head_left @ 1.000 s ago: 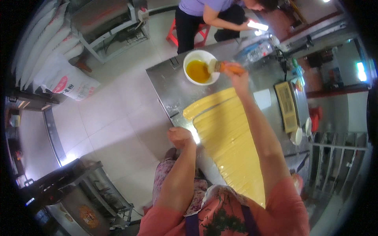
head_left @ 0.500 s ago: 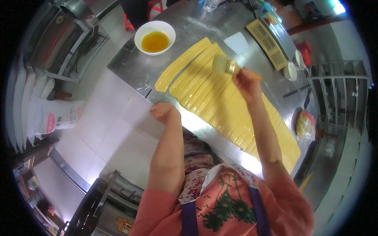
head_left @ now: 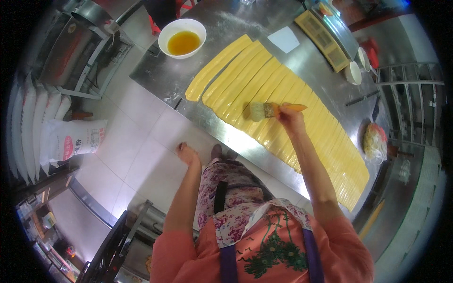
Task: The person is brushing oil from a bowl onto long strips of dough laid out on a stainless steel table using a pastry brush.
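My right hand (head_left: 292, 119) grips the orange handle of a wide pastry brush (head_left: 264, 111). The pale bristles point left and are at the dough strips (head_left: 250, 89), low over them or touching; I cannot tell which. Long, yellow and glossy, the strips lie side by side across the metal table, with one strip (head_left: 219, 66) a little apart at the left end. My left hand (head_left: 188, 153) hangs beside the table's near edge, fingers loosely curled and nothing seen in them. Beyond the left end of the strips stands a white bowl (head_left: 202, 45) of amber liquid.
On the metal table (head_left: 155, 78) lie a white scraper (head_left: 284, 39) and a yellow-edged scale-like device (head_left: 322, 41). Small white bowls (head_left: 353, 73) and a bag of food (head_left: 376, 141) sit to the right. White sacks (head_left: 75, 139) stand on the floor at left.
My right hand has brought the brush nearer to me and slightly left, over the middle of the strips. My left hand has moved away from the table edge, toward my body.
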The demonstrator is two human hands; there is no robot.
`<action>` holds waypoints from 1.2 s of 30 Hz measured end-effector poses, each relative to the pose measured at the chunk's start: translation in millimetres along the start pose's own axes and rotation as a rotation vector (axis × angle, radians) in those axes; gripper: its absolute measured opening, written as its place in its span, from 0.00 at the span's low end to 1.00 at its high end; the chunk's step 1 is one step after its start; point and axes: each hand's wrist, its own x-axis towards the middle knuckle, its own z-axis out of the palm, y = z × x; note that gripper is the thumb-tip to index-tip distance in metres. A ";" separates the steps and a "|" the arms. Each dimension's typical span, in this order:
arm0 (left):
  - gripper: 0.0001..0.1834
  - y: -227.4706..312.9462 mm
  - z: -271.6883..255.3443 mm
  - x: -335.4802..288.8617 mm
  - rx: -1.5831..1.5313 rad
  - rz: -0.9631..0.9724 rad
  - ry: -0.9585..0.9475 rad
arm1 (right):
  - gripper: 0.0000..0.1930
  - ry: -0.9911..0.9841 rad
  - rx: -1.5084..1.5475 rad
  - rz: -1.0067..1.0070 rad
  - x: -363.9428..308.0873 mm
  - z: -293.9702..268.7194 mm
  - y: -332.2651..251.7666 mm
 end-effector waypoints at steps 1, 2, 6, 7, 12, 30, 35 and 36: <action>0.16 -7.2 -18.7 -4.0 0.008 -0.043 0.030 | 0.08 0.029 0.030 0.017 -2.4 -4.9 0.6; 0.16 -12.6 -34.6 -9.6 0.019 -0.085 0.048 | 0.09 0.015 0.044 0.011 -3.8 -9.2 6.4; 0.15 -36.9 -108.0 8.0 -0.095 -0.248 0.007 | 0.09 0.092 -0.003 0.014 -20.2 -3.1 27.1; 0.14 -29.8 -116.5 2.7 0.034 -0.247 0.044 | 0.09 0.140 -0.003 -0.016 -24.8 -4.0 31.8; 0.13 -51.0 -159.6 30.9 0.318 -0.269 0.169 | 0.10 0.300 -0.024 -0.160 -62.5 -45.2 18.7; 0.20 -83.8 -79.8 -145.0 0.358 0.003 -0.237 | 0.08 0.730 -0.648 -0.505 -286.2 -447.0 -57.1; 0.19 -132.0 -108.1 -195.1 0.331 -0.029 -0.147 | 0.10 0.357 -0.500 -0.393 -242.6 -352.6 -69.8; 0.19 -140.3 -116.7 -202.1 0.311 -0.039 -0.135 | 0.10 0.206 -0.488 -0.390 -233.9 -321.5 -70.0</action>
